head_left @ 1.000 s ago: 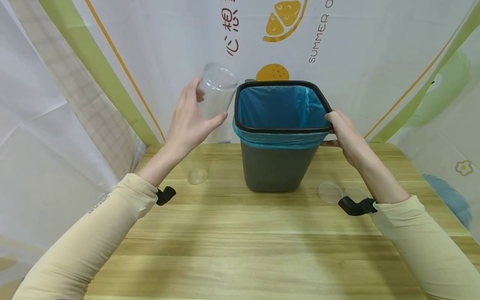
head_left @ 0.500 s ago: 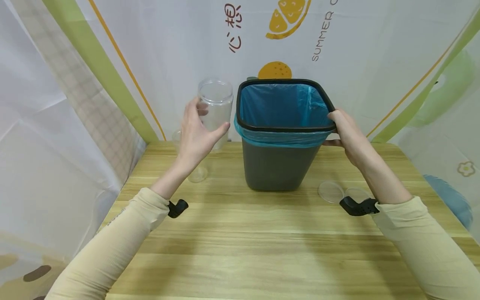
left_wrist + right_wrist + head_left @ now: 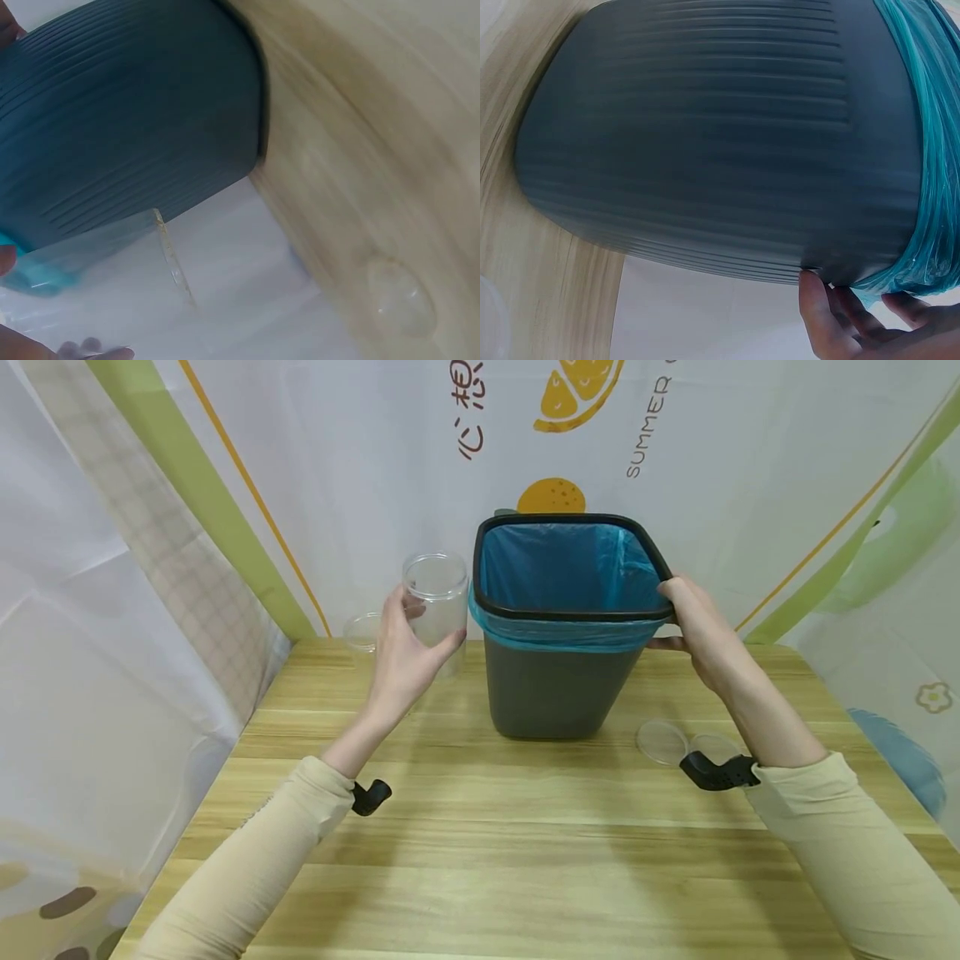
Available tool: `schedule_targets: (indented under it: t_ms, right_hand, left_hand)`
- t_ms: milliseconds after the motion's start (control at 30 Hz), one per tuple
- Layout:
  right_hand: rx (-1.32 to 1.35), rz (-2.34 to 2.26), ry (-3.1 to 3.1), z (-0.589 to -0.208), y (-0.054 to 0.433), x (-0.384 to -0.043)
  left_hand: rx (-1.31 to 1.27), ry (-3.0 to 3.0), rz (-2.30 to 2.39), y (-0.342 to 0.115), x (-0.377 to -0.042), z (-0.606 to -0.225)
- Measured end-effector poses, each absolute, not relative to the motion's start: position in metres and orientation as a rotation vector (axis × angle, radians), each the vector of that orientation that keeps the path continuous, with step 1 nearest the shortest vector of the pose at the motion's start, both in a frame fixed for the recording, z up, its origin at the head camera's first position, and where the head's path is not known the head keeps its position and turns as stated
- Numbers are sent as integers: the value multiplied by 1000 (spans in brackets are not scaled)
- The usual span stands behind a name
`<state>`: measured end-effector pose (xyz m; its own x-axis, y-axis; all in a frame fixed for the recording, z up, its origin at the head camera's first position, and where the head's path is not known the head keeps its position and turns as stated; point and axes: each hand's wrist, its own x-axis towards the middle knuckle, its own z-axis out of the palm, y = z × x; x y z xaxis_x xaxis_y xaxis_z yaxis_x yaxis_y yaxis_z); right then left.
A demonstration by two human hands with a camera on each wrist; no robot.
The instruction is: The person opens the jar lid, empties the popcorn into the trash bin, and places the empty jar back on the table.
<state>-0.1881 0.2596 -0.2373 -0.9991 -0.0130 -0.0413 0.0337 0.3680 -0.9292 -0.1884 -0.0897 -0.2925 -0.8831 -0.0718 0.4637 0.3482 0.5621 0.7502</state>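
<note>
My left hand (image 3: 408, 652) grips a clear, open-topped plastic jar (image 3: 438, 581) just left of the bin, thumb on the near side and fingers round the far side. In the left wrist view the jar's base edge (image 3: 172, 259) shows close over the table, beside the bin's ribbed wall. A dark grey trash bin (image 3: 558, 693) stands upright, lined with a blue bag (image 3: 566, 639) folded over its rim. At the bin's right, my right hand (image 3: 697, 618) holds the rim, thumb on top and fingers below, by the bag's fold in the right wrist view.
A second clear jar (image 3: 363, 631) stands behind my left hand, which partly hides it. Two clear round lids (image 3: 662, 742) lie right of the bin, one partly behind the right wrist's camera mount. A printed curtain (image 3: 390, 460) hangs behind the wooden table (image 3: 510, 835).
My left hand has brought the jar down beside the bin, turning it from tilted to about upright. The right hand stays at the bin's rim.
</note>
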Motion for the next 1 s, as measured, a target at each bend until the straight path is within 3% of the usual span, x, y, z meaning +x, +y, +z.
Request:
schedule_targets:
  t_ms: [1000]
  right_hand:
    - [65, -1795, 2547, -238, 258, -189]
  left_hand:
    - [-142, -2472, -1405, -91, -186, -359]
